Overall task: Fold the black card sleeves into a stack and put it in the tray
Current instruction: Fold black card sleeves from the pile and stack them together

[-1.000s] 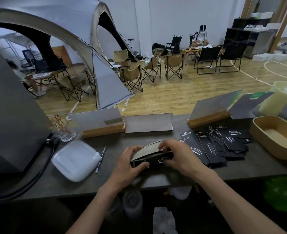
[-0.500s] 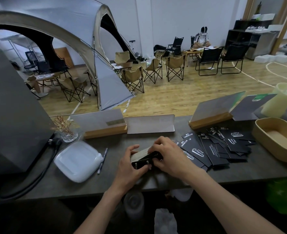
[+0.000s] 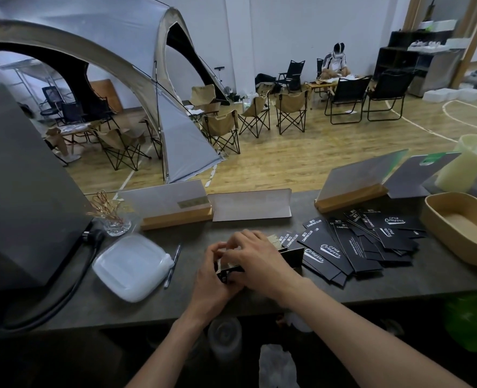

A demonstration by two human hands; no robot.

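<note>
Both hands, left hand [image 3: 212, 278] and right hand [image 3: 255, 257], grip 1 black card sleeve [image 3: 290, 254] to crease it; loose sleeves [image 3: 352, 242] wait right, near the tray [image 3: 439, 219].

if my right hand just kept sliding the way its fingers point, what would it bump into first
Probably your left hand: the right hand lies over the folded sleeve with fingers pointing left, already about touching it. Beyond that sits the pen.

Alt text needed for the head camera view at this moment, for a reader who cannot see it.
Both hands, left hand and right hand, fold a black card sleeve on a dark counter. A loose pile of flat black card sleeves lies to the right, beside a tan tray holding no sleeves.
</note>
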